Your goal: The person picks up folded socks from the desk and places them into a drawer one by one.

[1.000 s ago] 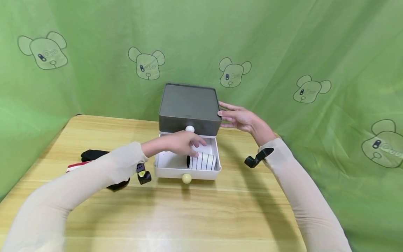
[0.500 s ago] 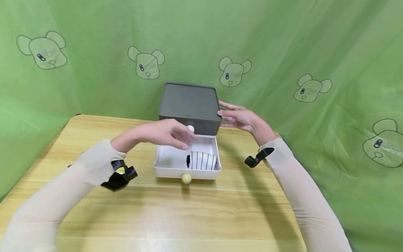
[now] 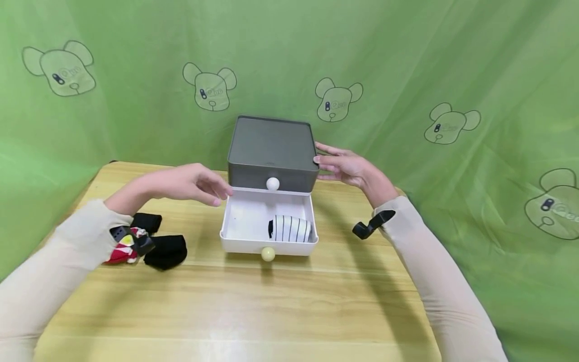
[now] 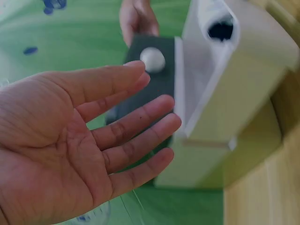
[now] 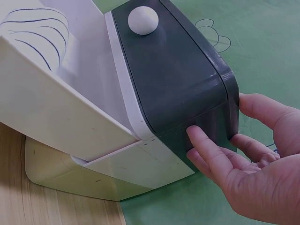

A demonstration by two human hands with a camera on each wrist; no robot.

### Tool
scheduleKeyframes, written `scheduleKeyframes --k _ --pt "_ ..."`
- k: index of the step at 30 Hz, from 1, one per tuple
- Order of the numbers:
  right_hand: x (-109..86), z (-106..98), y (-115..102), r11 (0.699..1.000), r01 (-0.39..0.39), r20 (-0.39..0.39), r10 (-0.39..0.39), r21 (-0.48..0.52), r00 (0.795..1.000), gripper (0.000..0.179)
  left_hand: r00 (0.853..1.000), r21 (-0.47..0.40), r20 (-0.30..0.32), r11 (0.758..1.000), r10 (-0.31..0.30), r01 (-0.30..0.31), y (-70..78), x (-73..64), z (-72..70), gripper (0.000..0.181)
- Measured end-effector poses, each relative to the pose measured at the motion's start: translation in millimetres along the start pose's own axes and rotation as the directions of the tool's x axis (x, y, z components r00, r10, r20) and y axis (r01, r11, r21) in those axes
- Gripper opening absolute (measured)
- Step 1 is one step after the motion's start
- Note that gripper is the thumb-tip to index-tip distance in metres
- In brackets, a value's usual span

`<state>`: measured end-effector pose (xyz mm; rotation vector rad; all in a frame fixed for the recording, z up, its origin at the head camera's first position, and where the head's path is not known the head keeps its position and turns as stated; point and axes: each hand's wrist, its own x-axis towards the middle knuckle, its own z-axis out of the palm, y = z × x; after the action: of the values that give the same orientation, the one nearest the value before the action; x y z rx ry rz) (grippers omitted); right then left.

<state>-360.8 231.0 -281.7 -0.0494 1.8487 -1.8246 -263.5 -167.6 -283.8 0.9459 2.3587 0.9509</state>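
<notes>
My left hand [image 3: 192, 183] hovers at the left of a small drawer cabinet [image 3: 273, 143], its fingers spread and holding nothing. In the left wrist view, the palm and loose fingers show in front of the cabinet's white knob [image 4: 153, 59]. My right hand [image 3: 346, 168] rests its fingertips against the cabinet's dark right side, as the right wrist view also shows. Below the dark top drawer, a white drawer [image 3: 239, 246] stands pulled out, with a pale yellow knob [image 3: 268, 254]. In its right part lies a rolled white sock with dark stripes [image 3: 291, 229].
On the table [image 3: 253, 306], left of the cabinet, lie a folded black sock [image 3: 167, 251], another black bundle [image 3: 147, 222] and a red-and-white patterned sock [image 3: 122, 254], partly hidden by the left wrist's camera. A green curtain [image 3: 280, 60] hangs behind the table.
My left hand has lifted out of the white drawer and moved left past its edge, leaving the striped sock in it. The right hand stays at the cabinet's side.
</notes>
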Motion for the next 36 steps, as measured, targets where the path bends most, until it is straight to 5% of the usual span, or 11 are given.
scheduleKeyframes --k 11,20,29,36 --pt "0.5 1.4 -0.2 1.0 -0.004 0.005 0.004 0.016 1.0 0.071 0.991 -0.062 0.112 0.995 -0.073 0.081 -58.3 -22.1 7.7 0.037" --pt "0.8 -0.2 -0.7 1.0 -0.006 -0.009 0.006 0.005 1.0 0.072 0.961 -0.019 0.189 0.978 -0.2 0.207 -95.3 -32.6 11.6 0.042" --pt "0.2 -0.2 0.8 1.0 -0.002 -0.007 0.002 0.005 1.0 0.072 0.924 0.019 0.261 0.958 -0.28 0.285 -111.0 -39.3 17.8 0.045" --pt "-0.4 -0.2 0.7 1.0 0.007 -0.004 -0.007 -0.001 1.0 0.072 0.917 0.035 0.271 0.955 -0.294 0.295 -113.0 -39.8 25.3 0.044"
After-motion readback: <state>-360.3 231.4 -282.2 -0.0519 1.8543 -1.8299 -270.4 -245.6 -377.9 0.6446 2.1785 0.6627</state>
